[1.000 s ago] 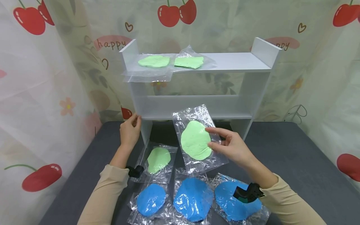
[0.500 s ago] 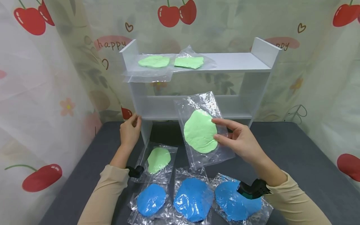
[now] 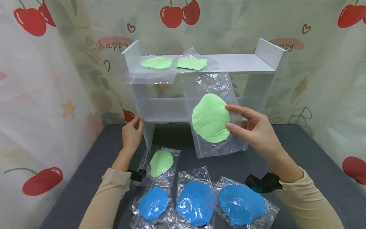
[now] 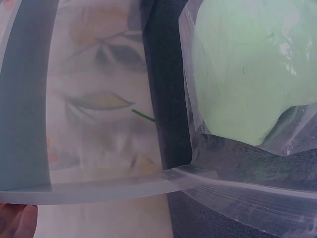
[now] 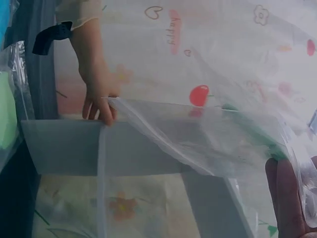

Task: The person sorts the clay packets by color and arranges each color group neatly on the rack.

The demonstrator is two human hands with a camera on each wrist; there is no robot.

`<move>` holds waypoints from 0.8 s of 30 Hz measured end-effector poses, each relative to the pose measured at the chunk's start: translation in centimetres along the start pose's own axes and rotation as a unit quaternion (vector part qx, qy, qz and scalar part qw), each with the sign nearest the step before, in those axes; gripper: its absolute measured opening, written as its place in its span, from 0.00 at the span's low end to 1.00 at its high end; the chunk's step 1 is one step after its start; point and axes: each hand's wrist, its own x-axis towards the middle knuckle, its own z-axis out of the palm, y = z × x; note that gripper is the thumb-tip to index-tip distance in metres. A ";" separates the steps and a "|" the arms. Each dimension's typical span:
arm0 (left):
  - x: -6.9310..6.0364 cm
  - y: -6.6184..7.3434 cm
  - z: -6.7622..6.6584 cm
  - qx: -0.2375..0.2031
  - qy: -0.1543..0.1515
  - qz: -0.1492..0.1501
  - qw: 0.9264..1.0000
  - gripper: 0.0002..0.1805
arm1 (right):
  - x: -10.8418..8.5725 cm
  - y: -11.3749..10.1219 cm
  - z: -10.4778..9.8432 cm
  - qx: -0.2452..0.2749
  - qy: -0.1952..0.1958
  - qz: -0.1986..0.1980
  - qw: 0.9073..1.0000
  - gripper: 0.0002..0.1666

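Observation:
My right hand (image 3: 255,132) pinches a clear plastic bag with a flat green slab of clay (image 3: 210,117) inside, thumb and forefinger at its right edge. The bag hangs upright in front of the white shelf (image 3: 235,63), partly covering its lower board. My left hand (image 3: 132,133) pinches the shelf's left side at the lower board's height; the left wrist view shows its fingertips (image 4: 22,220) at the shelf edge. On the top board lie two bagged green slabs, an oval one (image 3: 156,63) and a squarer one (image 3: 192,63). The right wrist view shows the held bag's clear film (image 5: 198,134).
On the dark table (image 3: 300,159), another bagged green slab (image 3: 161,163) lies near my left wrist. In front are three bagged blue slabs: left (image 3: 154,203), middle (image 3: 196,203) and right (image 3: 241,205). A thin cable (image 3: 303,115) lies behind, right of the shelf.
My right hand has lifted the bagged green clay up and slightly right, from above the blue bags to before the shelf's middle. The left hand has stayed on the shelf's side.

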 end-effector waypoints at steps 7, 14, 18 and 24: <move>0.0 -0.1 0.0 0.001 -0.001 0.000 1.000 0.20 | 0.9 -1.6 -0.5 0.014 0.018 -0.031 0.999 0.28; 0.0 -0.1 0.0 0.002 -0.001 -0.001 1.000 0.20 | 2.0 -3.1 -0.9 0.044 0.046 -0.053 0.997 0.28; -0.1 -0.1 -0.1 -0.001 -0.002 0.000 1.000 0.20 | 2.8 -3.7 -1.1 0.069 0.066 -0.067 0.993 0.28; -0.1 -0.1 0.0 -0.001 -0.002 0.001 1.000 0.20 | 4.3 -4.0 -1.7 0.094 0.096 -0.086 0.987 0.26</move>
